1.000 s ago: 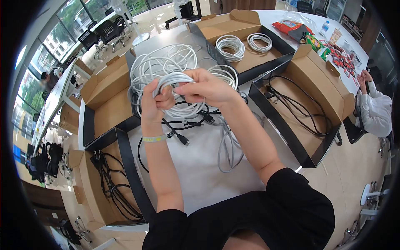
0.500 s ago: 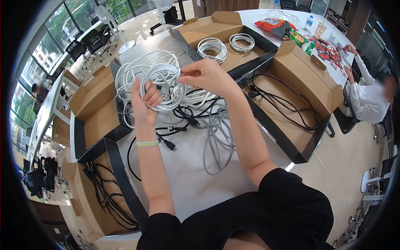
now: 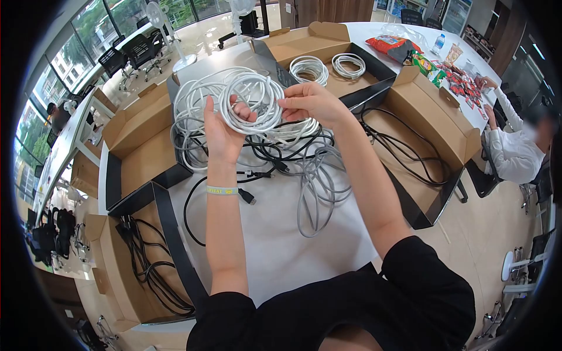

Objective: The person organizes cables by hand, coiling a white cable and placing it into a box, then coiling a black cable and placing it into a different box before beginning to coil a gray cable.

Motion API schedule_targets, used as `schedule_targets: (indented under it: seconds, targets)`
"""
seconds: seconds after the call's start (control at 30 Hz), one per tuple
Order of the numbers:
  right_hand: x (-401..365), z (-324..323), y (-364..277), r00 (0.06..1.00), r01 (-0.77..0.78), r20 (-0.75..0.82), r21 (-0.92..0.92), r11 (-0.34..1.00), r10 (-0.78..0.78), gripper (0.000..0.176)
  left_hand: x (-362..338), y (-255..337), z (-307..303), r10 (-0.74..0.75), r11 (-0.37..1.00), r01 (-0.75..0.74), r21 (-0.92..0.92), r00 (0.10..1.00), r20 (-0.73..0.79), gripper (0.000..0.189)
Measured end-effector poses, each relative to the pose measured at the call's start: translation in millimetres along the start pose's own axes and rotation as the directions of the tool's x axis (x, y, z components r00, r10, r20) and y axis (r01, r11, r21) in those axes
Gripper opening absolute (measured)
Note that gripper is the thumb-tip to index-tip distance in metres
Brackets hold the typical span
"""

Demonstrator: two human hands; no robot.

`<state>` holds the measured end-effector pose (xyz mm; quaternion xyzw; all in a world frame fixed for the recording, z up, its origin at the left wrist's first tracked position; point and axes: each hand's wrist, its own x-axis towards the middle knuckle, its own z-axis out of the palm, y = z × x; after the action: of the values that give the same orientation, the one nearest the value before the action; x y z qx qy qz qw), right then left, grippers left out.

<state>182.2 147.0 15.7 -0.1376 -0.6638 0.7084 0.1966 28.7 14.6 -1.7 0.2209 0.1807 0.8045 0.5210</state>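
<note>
- Clock directions centre on the held coil, with 12 o'clock pointing away from the wearer.
- The coil of white cable (image 3: 274, 106) hangs in both hands above the table (image 3: 281, 251), its turns forming a fairly even ring.
- The left hand (image 3: 226, 130), at the coil's 8 o'clock, has its fingers curled through the ring and its thumb raised outside, supporting the turns.
- The right hand (image 3: 311, 105) pinches the coil's 3 o'clock edge between thumb and fingers; I cannot tell whether it grips one strand or several.
- The step in hand looks like gathering and evening out these turns. The next move would call for a steady left-hand hold, with the right hand guiding the strand so no loop slips.
- Loose white cable (image 3: 193, 96) sprawls behind the ring, from 9 to 12 o'clock; whether the two touch is unclear.
- A grey cable (image 3: 321, 162) lies in slack loops at 4 to 5 o'clock, and a black plug (image 3: 248, 197) at 6.
- At 2 o'clock, a cardboard box (image 3: 374, 88) holds two white cable coils (image 3: 309, 70).
- Further boxes lie open at 3 to 4, 7 and 8 o'clock; those at 3 to 4 and 7 contain black cables (image 3: 146, 266).
- A co-worker in a white shirt (image 3: 509, 155) sits well apart at 3 o'clock, hands near small red packets (image 3: 464, 86).
</note>
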Motion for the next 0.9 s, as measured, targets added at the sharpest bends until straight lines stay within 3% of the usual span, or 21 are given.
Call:
schedule_targets:
  seconds: [0.03, 0.07, 0.1, 0.2, 0.37, 0.43, 0.5, 0.53, 0.6, 0.63, 0.73, 0.83, 0.9]
  targets:
    - [1.3, -3.5, -0.5, 1.000, -0.022, 0.017, 0.011, 1.000, 0.022, 0.016, -1.2, -1.3, 5.2, 0.048, 0.991, -0.033, 0.128, 0.993, -0.112, 0.048]
    - [1.1, -6.4, -2.0, 1.000, -0.028, 0.015, 0.025, 0.999, 0.028, 0.016, -0.1, 0.0, 2.8, 0.018, 0.997, -0.017, 0.080, 1.000, -0.005, 0.055]
    - [1.6, -12.2, -1.7, 0.999, -0.031, 0.009, 0.024, 0.999, 0.031, 0.016, -0.3, -2.4, 2.0, 0.012, 0.997, -0.012, 0.076, 1.000, -0.005, 0.055]
    - [-2.4, -35.4, -4.0, 0.996, -0.017, -0.082, 0.101, 0.995, 0.025, 0.017, 1.0, -1.8, -3.2, 0.041, 0.962, -0.017, 0.271, 0.996, -0.083, 0.061]
    - [-8.2, -123.7, -2.2, 0.974, 0.085, -0.222, 0.186, 0.979, -0.043, 0.016, -1.1, 6.8, -8.7, 0.109, 0.956, -0.067, 0.287, 0.985, -0.132, 0.053]
    - [-8.3, -152.2, -3.5, 0.947, 0.170, -0.314, 0.310, 0.936, -0.068, 0.011, -1.8, 13.6, -12.2, 0.114, 0.959, -0.075, 0.274, 0.985, -0.130, 0.051]
    - [0.6, -177.2, -0.8, 0.881, 0.235, -0.470, 0.318, 0.919, -0.063, 0.014, -3.3, 19.1, -14.3, 0.144, 0.941, -0.087, 0.328, 0.977, -0.155, 0.045]
    - [9.4, -188.8, 1.9, 0.881, 0.232, -0.469, 0.314, 0.921, -0.062, 0.014, -4.7, 21.1, -15.4, 0.144, 0.942, -0.088, 0.324, 0.977, -0.156, 0.045]
    - [27.6, -210.6, 8.1, 0.761, 0.380, -0.649, 0.432, 0.818, -0.011, 0.023, -6.4, 24.1, -16.0, 0.204, 0.926, -0.121, 0.357, 0.957, -0.206, 0.042]
    - [32.4, -218.2, 14.5, 0.758, 0.385, -0.652, 0.430, 0.817, -0.014, 0.023, -7.0, 24.6, -16.3, 0.202, 0.926, -0.120, 0.357, 0.958, -0.201, 0.042]
    - [49.2, -230.9, 34.8, 0.744, 0.144, -0.631, 0.472, 0.870, 0.219, 0.031, -7.3, 28.6, -17.9, 0.234, 0.914, -0.132, 0.383, 0.943, -0.235, 0.040]
    - [52.4, -214.8, 48.3, 0.728, 0.118, -0.667, 0.352, 0.929, 0.161, 0.031, -6.5, 29.5, -23.2, 0.254, 0.903, -0.138, 0.407, 0.935, -0.246, 0.041]
    - [55.7, -209.0, 44.9, 0.729, 0.156, -0.668, 0.373, 0.915, 0.149, 0.032, -5.2, 28.8, -26.1, 0.244, 0.908, -0.127, 0.399, 0.935, -0.258, 0.039]
